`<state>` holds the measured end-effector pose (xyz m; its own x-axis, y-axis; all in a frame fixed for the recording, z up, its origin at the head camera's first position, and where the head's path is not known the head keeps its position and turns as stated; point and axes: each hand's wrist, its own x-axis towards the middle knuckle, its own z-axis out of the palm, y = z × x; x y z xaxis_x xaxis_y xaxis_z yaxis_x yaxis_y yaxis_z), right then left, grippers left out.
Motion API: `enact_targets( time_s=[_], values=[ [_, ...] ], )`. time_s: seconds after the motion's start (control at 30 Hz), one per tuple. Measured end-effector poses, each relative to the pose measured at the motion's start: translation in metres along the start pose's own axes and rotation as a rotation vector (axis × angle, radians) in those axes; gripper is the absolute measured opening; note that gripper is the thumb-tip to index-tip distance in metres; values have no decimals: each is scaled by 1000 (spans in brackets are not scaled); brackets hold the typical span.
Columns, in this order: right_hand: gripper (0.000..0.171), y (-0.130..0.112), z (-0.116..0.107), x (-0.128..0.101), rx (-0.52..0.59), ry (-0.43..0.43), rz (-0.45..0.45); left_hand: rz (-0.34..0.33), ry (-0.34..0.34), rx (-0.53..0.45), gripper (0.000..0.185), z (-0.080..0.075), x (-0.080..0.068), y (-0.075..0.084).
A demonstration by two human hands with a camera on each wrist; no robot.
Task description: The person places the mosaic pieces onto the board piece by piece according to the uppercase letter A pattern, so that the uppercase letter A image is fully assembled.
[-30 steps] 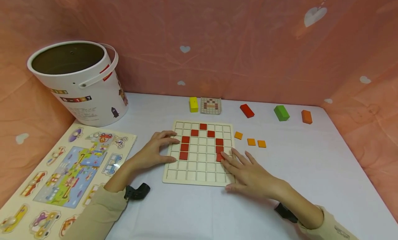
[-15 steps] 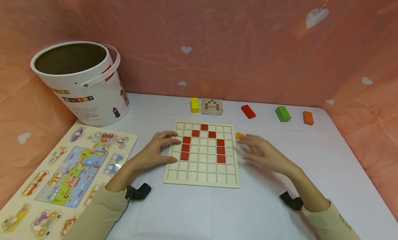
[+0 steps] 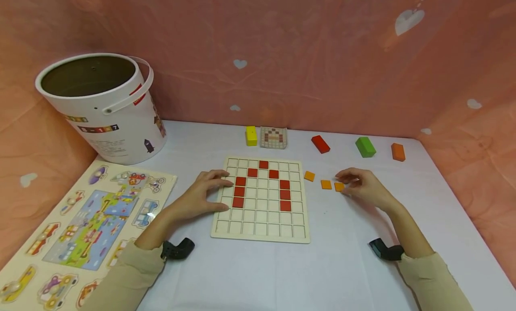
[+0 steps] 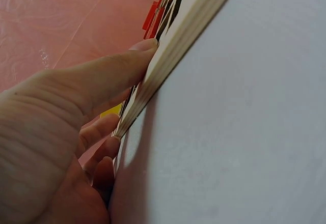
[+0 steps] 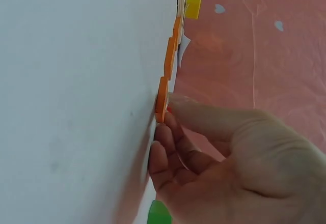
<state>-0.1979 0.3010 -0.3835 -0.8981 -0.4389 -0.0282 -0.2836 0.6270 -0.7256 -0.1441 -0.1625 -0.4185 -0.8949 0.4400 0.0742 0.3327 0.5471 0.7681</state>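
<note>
In the head view, a pale wooden grid board (image 3: 258, 237) lies on the white table with several red square tiles set in its cells. My left hand (image 3: 193, 199) rests at the board's left edge, thumb and fingers spread apart along it. The left wrist view shows that thumb (image 4: 127, 63) touching the board's side (image 4: 175, 56). Right of the board lie three orange square tiles, one nearest it (image 3: 309, 176), a middle one (image 3: 326, 184) and a right one (image 3: 339, 187). My right hand (image 3: 364, 187) pinches the right one (image 5: 162, 99) with thumb and curled fingers, low at the table.
A white bucket (image 3: 121, 140) stands back left, behind a picture puzzle board (image 3: 133, 244). Along the back lie a yellow block (image 3: 251, 136), a small pattern card (image 3: 273, 137), a red block (image 3: 320, 144), a green block (image 3: 365, 147) and an orange block (image 3: 398, 152).
My right hand has left the board's right side, passed over the orange tiles and come to the rightmost one. My left hand stays on the board's edge.
</note>
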Motion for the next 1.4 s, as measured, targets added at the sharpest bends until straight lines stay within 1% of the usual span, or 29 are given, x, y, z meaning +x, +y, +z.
enact_targets(
  time_s=[0.17,0.43,0.57,0.7,0.8,0.87,0.9,1.0,1.13,1.27,1.4],
  values=[
    [29,-1,3,-1,-43,-6,-1,10,2,-9,58,1,1,0],
    [29,-5,2,-2,-40,-19,16,9,-1,-16,58,2,2,1],
    [24,-8,0,-2,-74,-14,14,13,-7,-16,58,3,3,1],
    [17,-20,1,9,-85,7,11,9,-9,-9,58,4,4,0],
    [18,-40,13,26,-29,-1,-31,2,-4,-2,59,3,3,0],
    [18,-56,28,40,13,-31,-80,-1,-3,3,59,2,2,-1],
    [18,-65,36,48,31,-60,-108,-2,-2,6,59,2,2,-1],
    [17,-91,63,69,74,-166,-192,-3,2,15,59,1,1,-2],
    [15,-119,92,90,110,-289,-255,1,4,24,58,0,1,-4],
    [13,-134,109,102,120,-359,-284,3,3,23,58,0,1,-3],
    [12,-139,118,108,99,-422,-292,1,3,20,58,0,1,-1]
  ],
)
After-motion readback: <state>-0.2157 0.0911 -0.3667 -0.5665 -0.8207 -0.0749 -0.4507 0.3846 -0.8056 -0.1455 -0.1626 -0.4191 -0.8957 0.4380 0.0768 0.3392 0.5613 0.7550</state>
